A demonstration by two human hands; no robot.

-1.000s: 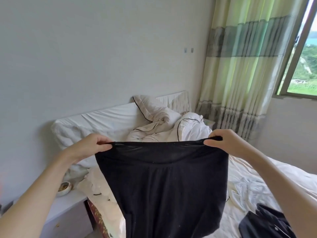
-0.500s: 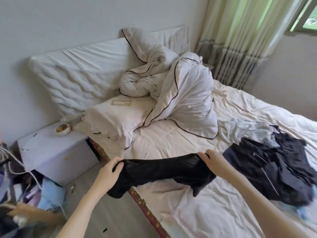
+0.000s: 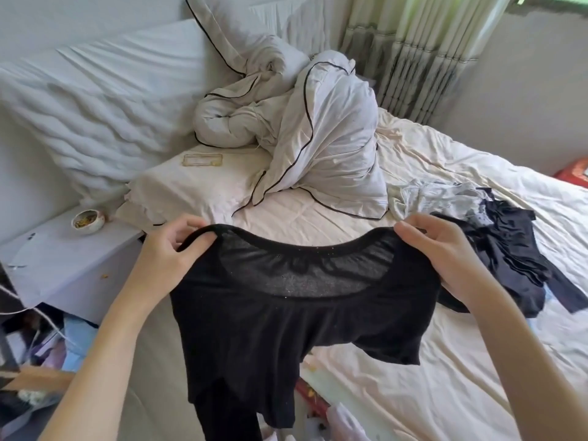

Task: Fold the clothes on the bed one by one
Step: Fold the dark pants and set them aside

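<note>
Holding a black top (image 3: 286, 319) up over the bed (image 3: 445, 361), left hand (image 3: 165, 253) and right hand (image 3: 445, 253) each with a pinching grip on its neckline. Dark clothes pile (image 3: 515, 259) lying just right.

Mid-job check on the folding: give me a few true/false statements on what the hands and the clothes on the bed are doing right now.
1. Both hands grip the black top at its shoulders, left hand and right hand. True.
2. The black top lies flat and folded on the bed. False: it is held up, hanging unfolded over the bed's edge.
3. A heap of dark clothes lies on the bed by the right hand. True.
4. The crumpled white duvet covers the dark clothes. False: it lies bunched near the pillow, apart from them.
5. A small bowl stands on the bedside table. True.
</note>
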